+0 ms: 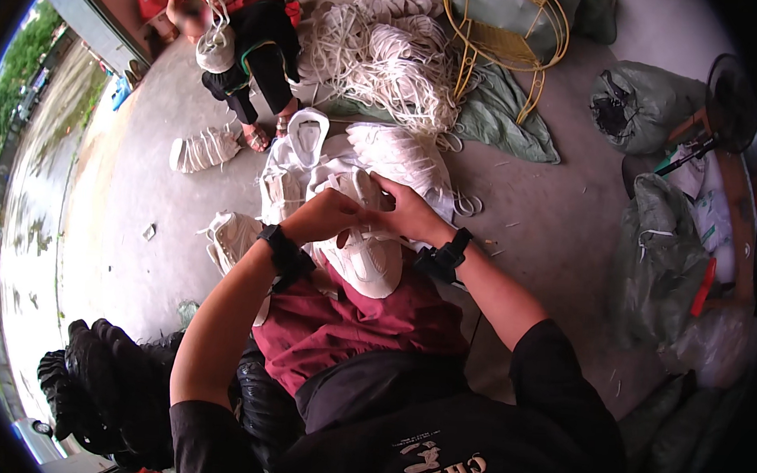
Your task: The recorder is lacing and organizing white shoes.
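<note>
A white sneaker (366, 269) lies on my lap, its toe toward me. Over its upper part, my left hand (321, 216) is closed in a pinch; whatever is between the fingertips is too small to make out. Against it, my right hand (408, 212) grips the sneaker's side, one finger reaching toward the far end. The two hands meet over the lacing area and hide it. Just beyond stand more white shoes, one upright (306, 137) and another (283, 198) left of the held one. A white shoe (233, 238) sits beside my left forearm.
A large heap of white laces (398, 60) lies ahead, near a yellow wicker chair (503, 40). Opposite me, a seated person (265, 30) holds a white shoe (217, 49). Bundled white shoes (206, 150) lie on the floor. Sacks (660, 241) stand right; black bundles (109, 389) lie left.
</note>
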{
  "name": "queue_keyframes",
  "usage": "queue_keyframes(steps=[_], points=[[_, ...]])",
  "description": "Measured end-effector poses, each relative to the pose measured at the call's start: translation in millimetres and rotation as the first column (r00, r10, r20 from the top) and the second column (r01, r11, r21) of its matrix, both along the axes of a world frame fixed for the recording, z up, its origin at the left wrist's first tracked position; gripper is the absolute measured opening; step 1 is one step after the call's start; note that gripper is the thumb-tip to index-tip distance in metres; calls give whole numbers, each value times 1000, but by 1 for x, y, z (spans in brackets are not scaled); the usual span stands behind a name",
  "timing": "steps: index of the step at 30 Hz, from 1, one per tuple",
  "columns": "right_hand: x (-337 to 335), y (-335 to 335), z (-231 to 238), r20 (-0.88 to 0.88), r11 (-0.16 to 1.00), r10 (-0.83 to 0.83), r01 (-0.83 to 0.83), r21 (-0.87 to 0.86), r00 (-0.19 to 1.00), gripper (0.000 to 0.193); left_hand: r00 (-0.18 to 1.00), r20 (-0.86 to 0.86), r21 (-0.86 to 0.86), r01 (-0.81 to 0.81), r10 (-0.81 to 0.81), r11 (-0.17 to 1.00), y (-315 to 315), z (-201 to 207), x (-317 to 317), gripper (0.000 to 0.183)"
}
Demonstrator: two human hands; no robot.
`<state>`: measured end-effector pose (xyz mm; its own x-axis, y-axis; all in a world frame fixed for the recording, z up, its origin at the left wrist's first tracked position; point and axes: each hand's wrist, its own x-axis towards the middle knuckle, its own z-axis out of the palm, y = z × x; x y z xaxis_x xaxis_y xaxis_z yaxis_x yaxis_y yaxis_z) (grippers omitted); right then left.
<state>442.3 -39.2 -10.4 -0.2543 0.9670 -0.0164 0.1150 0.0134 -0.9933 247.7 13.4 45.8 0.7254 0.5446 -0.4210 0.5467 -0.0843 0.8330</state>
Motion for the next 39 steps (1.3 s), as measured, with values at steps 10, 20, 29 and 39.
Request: queue_keyframes(steps=[10, 20, 29, 39], points=[[-4, -11, 27, 48, 976, -97, 86, 201, 994, 83, 992, -49, -101, -125, 120, 987, -4, 7, 8, 12], [-17, -21, 40, 156, 897, -202, 119, 426, 967, 79, 993, 10, -177, -118, 122, 977, -2, 11, 7, 17], [-20, -20, 41, 123, 913, -139, 79, 401, 983, 77, 991, -93, -115, 90, -101, 989, 4, 27, 5, 9], [-27, -13, 25, 58, 951, -47, 27, 309, 997, 76, 962, -120, -116, 231, -244, 966, 21, -15, -17, 17]])
